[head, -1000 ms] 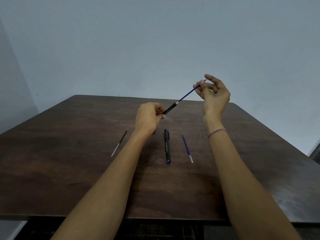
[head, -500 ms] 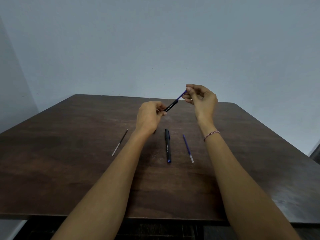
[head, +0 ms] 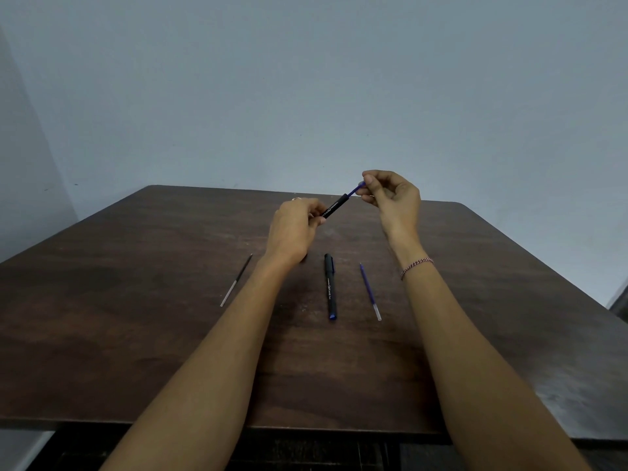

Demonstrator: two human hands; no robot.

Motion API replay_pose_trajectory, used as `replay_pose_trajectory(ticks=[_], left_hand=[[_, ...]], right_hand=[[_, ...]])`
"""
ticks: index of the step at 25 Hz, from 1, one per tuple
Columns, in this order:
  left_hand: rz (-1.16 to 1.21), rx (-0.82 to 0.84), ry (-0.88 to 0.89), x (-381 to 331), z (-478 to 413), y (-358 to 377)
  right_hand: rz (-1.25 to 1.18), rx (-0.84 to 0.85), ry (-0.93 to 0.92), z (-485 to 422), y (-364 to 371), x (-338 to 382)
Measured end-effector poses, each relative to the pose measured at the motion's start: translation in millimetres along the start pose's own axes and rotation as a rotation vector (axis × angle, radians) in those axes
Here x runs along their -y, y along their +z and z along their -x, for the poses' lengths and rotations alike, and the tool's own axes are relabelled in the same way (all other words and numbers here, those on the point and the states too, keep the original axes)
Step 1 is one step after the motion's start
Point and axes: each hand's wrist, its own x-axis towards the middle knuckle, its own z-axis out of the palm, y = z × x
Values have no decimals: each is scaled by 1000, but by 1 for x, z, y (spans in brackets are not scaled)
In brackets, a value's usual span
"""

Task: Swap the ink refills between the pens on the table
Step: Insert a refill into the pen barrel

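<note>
Since the earlier frame, right hand sits nearer the barrel; less refill protrudes. It pinches the refill end. Left hand grips the barrel above the table. Pen lies between black refill and loose blue refill.

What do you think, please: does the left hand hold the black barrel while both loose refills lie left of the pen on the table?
Not both: the head view shows the dark refill left of the pen on the table and the blue loose refill to its right. The left hand does hold the black barrel.
</note>
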Motion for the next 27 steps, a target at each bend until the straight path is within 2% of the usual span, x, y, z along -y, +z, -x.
replay_pose_trajectory(ticks=[4,6,8,11,12,14,18,22,24,27], left_hand=[[35,-17,-31,6,-1,-2],[57,-56,-65,10,-3,-5],[77,-113,-128,15,-6,-10],[80,-198,-234,24,-9,-17],[77,-218,-259,26,-10,-19],[79,-246,-292,29,-10,-21],[92,-283,-327,30,-10,-23],[98,-283,-340,30,-10,-24],[97,-281,-340,29,-10,-24],[104,-282,-335,29,-10,-24]], right_hand=[[25,24,-43,9,7,-3],[114,32,-55,14,14,-5],[399,121,-92,20,22,-8],[1006,491,-163,36,38,-19],[1133,595,-160,42,45,-21],[1263,697,-186,51,57,-22],[1317,763,-306,62,71,-21],[1362,964,-287,71,80,-22],[1364,963,-298,71,82,-23],[1322,867,-333,70,83,-25]])
